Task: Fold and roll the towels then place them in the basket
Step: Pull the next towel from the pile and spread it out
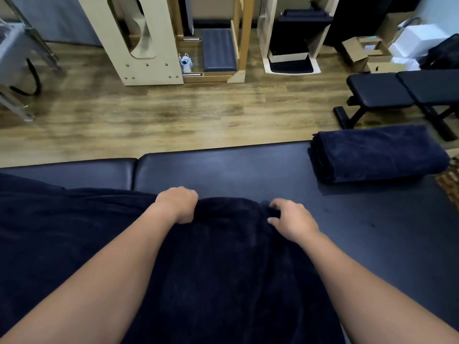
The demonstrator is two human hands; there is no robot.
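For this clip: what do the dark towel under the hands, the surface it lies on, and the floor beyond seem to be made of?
Towel: soft, plush dark navy fabric, likely terry or fleece; matte nap, rounded folds where the left hand and right hand grip its far edge.
Padded table: smooth vinyl or leather-like upholstery; faint sheen, stitched seam.
Floor: wood-look planks, possibly laminate; grain visible, slightly glossy.

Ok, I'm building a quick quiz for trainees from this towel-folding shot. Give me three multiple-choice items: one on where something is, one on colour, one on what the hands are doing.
1. Where does the rolled towel lie?
A. on the floor
B. at the far right of the padded table
C. on the person's lap

2. What colour is the towel being worked?
A. white
B. dark navy
C. red

3. What are the left hand and right hand doing?
A. hanging idle
B. gripping the towel's far edge
C. lifting the rolled towel

Answers: B, it rests on the table's right end; B, the cloth is dark navy; B, both sets of fingers curl over that edge.
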